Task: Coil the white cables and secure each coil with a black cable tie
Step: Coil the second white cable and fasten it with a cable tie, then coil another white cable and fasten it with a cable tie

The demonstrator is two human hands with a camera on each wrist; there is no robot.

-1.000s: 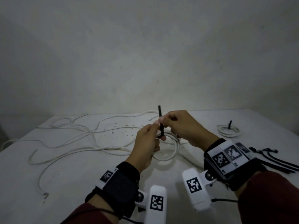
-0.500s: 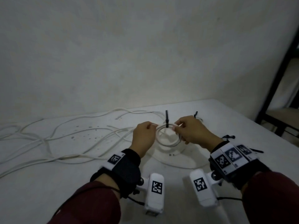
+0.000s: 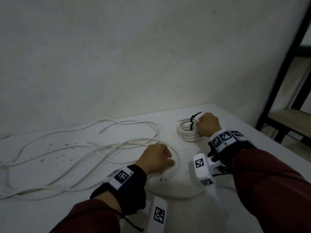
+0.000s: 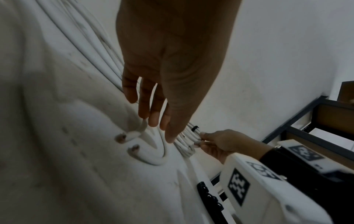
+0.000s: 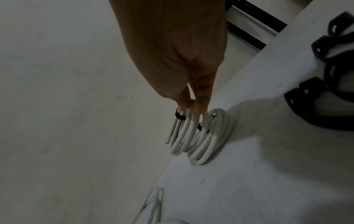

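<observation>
Nearest the camera, left hand (image 3: pixel 155 158) hangs low over the table (image 3: pixel 50 216), fingers loosely extended and apart in the wrist view, holding nothing, tips just above a loose cable end (image 4: pixel 134 149). Loose white cables (image 3: pixel 80 148) sprawl left of it, uncoiled, crossing each other; risk: grabbing one strand likely drags the others and knots the mess. Further out, right hand (image 3: pixel 207 124) pinches the tied coil (image 5: pixel 181 136) by its rim, fingers clamped on the strands beside the black cable tie (image 3: pixel 193 121), coil held just over or against a second coil (image 5: pixel 212 139) lying on the table near the far right edge. Contact between the two cannot be told. Risk: if dropped there the coil may slide off the pile, or the tie tails snag each other. Tie tightness not visible; a loose tie could let loops spring open. Spare black ties (image 5: pixel 329 91) lie toward the table edge.
</observation>
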